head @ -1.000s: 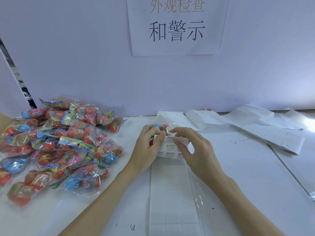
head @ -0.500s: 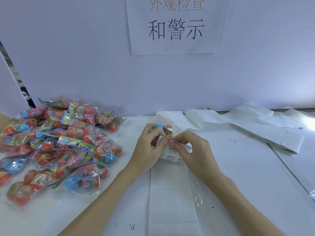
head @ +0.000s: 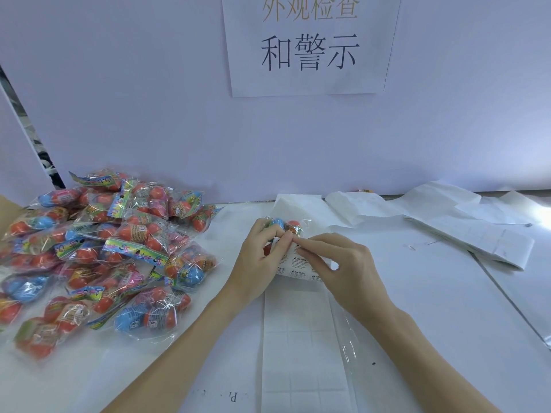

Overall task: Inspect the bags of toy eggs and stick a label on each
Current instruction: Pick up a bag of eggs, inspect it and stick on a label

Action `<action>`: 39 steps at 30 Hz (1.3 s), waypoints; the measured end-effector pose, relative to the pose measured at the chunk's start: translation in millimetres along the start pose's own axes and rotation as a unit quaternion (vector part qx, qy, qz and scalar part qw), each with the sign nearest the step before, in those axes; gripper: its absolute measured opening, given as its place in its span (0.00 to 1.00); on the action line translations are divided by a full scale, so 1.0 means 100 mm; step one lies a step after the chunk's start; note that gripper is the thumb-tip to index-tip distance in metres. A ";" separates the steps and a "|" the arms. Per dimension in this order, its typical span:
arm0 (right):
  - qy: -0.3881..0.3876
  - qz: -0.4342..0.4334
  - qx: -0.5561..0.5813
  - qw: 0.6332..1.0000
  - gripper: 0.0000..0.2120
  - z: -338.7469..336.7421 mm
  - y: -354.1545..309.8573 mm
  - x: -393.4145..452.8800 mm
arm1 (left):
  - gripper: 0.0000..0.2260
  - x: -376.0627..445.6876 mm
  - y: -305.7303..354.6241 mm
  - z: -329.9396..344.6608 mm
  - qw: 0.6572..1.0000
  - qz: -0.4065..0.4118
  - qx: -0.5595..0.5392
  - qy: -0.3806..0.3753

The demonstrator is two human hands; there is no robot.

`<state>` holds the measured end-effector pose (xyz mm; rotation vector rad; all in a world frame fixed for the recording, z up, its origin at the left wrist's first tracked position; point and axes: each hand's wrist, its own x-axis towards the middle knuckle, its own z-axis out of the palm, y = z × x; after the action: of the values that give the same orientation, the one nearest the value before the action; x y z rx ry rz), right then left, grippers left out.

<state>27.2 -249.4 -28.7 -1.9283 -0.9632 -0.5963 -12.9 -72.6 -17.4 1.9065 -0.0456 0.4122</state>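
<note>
- Left hand [head: 262, 257] grips one egg bag [head: 286, 226]; right hand [head: 334, 263] pinches a label off the label sheet [head: 298, 265].
- The pile of bags [head: 104, 248] on the bench [head: 417, 308] seems still unlabelled.

A white table [head: 447, 308] runs across the room, backed by a pale lilac wall [head: 149, 114]. Taped to that wall, up high, is a paper sign [head: 310, 46] with large Chinese characters, the top row in a faded gold, the lower row in black. Along the far right of the table lie crumpled white paper sheets [head: 447, 204], some folded over one another. A strip of clear film [head: 347, 347] lies flat near the front edge. At the far left, a dark gap [head: 32, 144] opens between the panels.
</note>
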 end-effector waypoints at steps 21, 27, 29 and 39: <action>-0.005 0.012 0.004 1.000 0.10 -0.03 -0.03 0.02 | 0.12 0.00 -0.02 0.00 1.000 0.002 -0.002 0.012; 0.014 0.010 0.003 1.000 0.11 -0.02 -0.09 0.03 | 0.12 0.01 0.02 0.01 1.000 0.001 0.006 0.023; 0.007 0.011 0.000 1.000 0.14 -0.03 -0.09 0.03 | 0.12 0.01 0.02 0.00 1.000 0.000 0.002 0.024; 0.012 0.009 -0.014 1.000 0.08 -0.02 -0.04 0.02 | 0.14 0.00 0.05 0.01 0.999 0.008 0.007 0.031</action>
<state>24.7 -249.4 -24.3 -1.9491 -0.9265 -0.6239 -14.1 -75.0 -13.7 1.9072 -0.0169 0.4839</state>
